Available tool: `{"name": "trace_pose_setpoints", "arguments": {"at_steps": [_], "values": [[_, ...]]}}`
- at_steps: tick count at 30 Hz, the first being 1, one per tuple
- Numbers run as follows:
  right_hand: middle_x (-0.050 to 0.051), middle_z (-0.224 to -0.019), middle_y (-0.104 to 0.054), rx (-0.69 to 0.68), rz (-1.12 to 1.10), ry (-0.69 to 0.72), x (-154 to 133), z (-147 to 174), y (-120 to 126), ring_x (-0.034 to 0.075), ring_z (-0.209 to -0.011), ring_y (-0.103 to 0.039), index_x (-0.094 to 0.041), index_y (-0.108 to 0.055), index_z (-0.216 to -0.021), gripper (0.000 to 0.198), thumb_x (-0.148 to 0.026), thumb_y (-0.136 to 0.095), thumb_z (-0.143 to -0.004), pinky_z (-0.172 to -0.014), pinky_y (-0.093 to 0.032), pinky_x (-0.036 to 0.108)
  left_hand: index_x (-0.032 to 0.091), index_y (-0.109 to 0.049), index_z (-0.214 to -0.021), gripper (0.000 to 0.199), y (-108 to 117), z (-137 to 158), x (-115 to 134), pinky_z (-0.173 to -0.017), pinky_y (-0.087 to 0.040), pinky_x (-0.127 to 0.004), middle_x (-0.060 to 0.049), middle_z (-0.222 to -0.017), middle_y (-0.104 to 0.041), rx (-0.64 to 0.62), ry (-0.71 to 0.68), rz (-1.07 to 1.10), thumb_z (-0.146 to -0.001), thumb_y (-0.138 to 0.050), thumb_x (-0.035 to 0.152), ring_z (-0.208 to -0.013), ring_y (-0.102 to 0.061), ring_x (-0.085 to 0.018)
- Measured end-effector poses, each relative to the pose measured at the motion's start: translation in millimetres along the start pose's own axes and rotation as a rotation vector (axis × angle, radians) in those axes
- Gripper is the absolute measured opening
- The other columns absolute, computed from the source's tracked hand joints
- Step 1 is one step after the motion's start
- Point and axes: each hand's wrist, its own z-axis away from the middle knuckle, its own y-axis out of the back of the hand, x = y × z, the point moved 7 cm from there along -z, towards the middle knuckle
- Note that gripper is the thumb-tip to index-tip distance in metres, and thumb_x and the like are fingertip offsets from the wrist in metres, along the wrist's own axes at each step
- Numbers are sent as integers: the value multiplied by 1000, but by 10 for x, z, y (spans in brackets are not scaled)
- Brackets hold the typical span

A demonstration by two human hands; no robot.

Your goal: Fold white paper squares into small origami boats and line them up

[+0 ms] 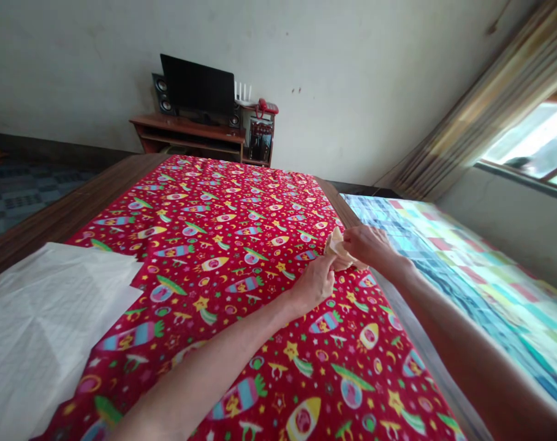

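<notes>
Near the right edge of the table, both hands meet at a small cream-coloured folded bundle, thin and ruffled like paper or cloth; I cannot tell which. My left hand has its fingers curled and pinches the bundle's near left side. From the right, my right hand is closed on its upper right edge. Part of the bundle is hidden behind the fingers. Beneath it lies a red cloth printed with rockets, stars and planets.
Large white sheets of creased paper lie on the left of the table. A bed with a patchwork cover stands along the right. At the far wall, a desk holds a black monitor, speakers, a white router and a red telephone.
</notes>
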Motion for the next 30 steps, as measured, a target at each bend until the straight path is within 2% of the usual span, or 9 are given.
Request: {"name": "trace_pose_setpoints", "arguments": {"at_steps": [5, 10, 15, 21, 27, 30], "values": [[13, -93, -68, -8, 0, 7, -12, -21, -28, 26, -81, -63, -18, -69, -95, 32, -31, -41, -88, -64, -41, 30, 14, -55, -114, 41, -64, -34, -97, -85, -49, -33, -10, -96, -65, 35, 38, 11, -78, -44, -1, -91, -62, -21], [12, -94, -68, -11, -18, -9, -59, -15, -9, 27, -83, -64, -21, -70, -98, 35, -38, -41, -89, -65, -41, 30, 16, -61, -104, 27, -113, -130, -146, -86, -49, -33, -8, -95, -67, 36, 59, 17, -81, -51, 5, -92, -63, -20], [13, -95, -69, -17, -16, -27, -54, -1, -2, 26, -84, -65, -18, -70, -97, 34, -33, -42, -87, -64, -41, 28, 14, -67, -91, 22, -108, -248, -208, -79, -50, -30, -9, -90, -70, 47, 93, 15, -80, -51, 2, -84, -65, -20], [15, -90, -69, -46, -18, 5, -97, 14, -56, 26, -84, -66, -14, -71, -94, 34, -28, -41, -87, -63, -42, 27, 13, -69, -81, 20, -70, -256, -232, -73, -49, -30, -8, -81, -70, 46, 130, -14, -82, -50, 6, -76, -64, -20], [16, -87, -70, -105, -23, 34, -138, -14, -126, 23, -81, -67, -12, -72, -93, 34, -27, -42, -88, -64, -43, 25, 13, -65, -84, 19, -53, -215, -253, -75, -48, -30, -9, -85, -69, 76, 180, -44, -82, -48, 6, -79, -64, -20], [17, -87, -70, -120, -15, 28, -137, -57, -178, 23, -81, -68, -11, -71, -93, 34, -29, -44, -88, -64, -44, 25, 11, -60, -97, 22, 9, -173, -264, -73, -49, -32, -12, -85, -68, 130, 248, -66, -85, -42, 7, -77, -64, -21]]}}
